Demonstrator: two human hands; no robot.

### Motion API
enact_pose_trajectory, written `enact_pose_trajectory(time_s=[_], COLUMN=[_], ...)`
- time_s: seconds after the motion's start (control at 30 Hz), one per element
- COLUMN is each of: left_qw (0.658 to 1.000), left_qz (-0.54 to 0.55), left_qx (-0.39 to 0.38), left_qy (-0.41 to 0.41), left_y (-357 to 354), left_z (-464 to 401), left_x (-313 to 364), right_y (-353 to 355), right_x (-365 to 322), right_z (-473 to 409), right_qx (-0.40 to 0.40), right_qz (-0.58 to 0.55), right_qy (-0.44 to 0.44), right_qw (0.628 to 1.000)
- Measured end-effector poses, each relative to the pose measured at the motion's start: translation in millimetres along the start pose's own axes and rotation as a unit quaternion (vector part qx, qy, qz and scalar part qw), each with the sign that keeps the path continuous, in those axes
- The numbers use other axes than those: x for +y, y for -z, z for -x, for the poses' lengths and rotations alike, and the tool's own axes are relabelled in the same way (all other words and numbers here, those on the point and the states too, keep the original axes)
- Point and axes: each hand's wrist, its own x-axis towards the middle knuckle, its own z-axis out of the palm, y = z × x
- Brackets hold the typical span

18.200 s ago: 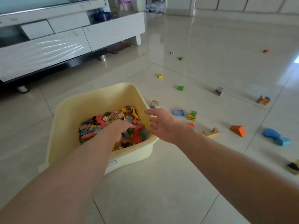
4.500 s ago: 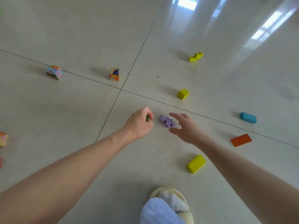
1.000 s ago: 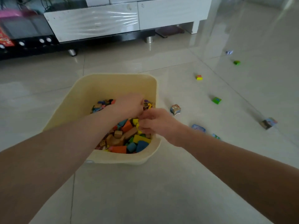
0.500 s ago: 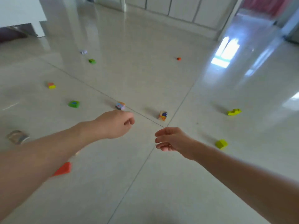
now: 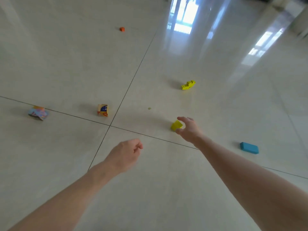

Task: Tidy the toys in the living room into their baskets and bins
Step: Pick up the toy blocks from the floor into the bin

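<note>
Through the head camera, I watched the right hand [image 5: 189,129] reach low over the tiled floor [image 5: 66,64], thumb and fingers spread around a small yellow block [image 5: 176,125] but not yet clamped on it, apparently set to pinch it up for binning. The left hand [image 5: 124,155] hovered loosely curled and apparently empty, while a blue block [image 5: 249,148], yellow boat-shaped piece [image 5: 188,85] and picture cube [image 5: 102,110] lay scattered well apart; no bin showed.
</note>
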Motion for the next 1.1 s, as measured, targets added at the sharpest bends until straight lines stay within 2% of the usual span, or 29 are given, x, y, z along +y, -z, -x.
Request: enact_pose_trajectory(time_s=[0.1,0.2,0.3,0.37,0.47,0.6,0.7,0.77,0.87,0.9,0.97,1.03,1.1], left_qw=[0.999,0.996,0.985,0.976,0.971,0.962,0.945,0.942,0.961,0.966,0.963,0.93,0.889], left_qz=[-0.012,-0.03,-0.099,-0.111,-0.153,-0.185,-0.208,-0.199,-0.114,-0.048,0.141,0.328,0.443], left_qx=[0.014,0.072,0.136,0.183,0.18,0.126,0.182,0.235,0.254,0.254,0.227,0.165,0.115], left_qy=[0.036,0.05,0.037,0.031,0.047,0.155,0.173,0.132,0.01,-0.018,-0.016,0.006,0.018], left_y=[5,20,41,56,69,57,32,14,-9,-19,-36,-48,-51], left_z=[-1,-9,-34,-60,-103,-130,-120,-115,-112,-112,-106,-98,-93], left_x=[-17,-29,-39,-45,-56,-56,-43,-34,-5,11,48,79,97], right_y=[-17,-33,-37,-33,-19,6,16,21,33,41,60,80,92], right_x=[3,1,-9,-16,-14,14,38,53,76,86,109,133,156], right_z=[-16,-27,-25,-16,-2,11,18,24,23,21,13,12,12], right_qx=[-0.032,0.006,-0.012,-0.056,-0.09,-0.076,-0.042,-0.023,0.031,0.08,0.191,0.229,0.212], right_qz=[0.054,0.087,-0.089,-0.215,-0.27,-0.366,-0.377,-0.371,-0.309,-0.262,-0.136,-0.06,-0.051], right_qy=[0.002,0.027,0.02,0.006,0.008,-0.05,-0.094,-0.109,-0.115,-0.118,-0.145,-0.205,-0.259], right_qw=[0.998,0.996,0.996,0.975,0.959,0.926,0.921,0.922,0.944,0.954,0.961,0.95,0.941])
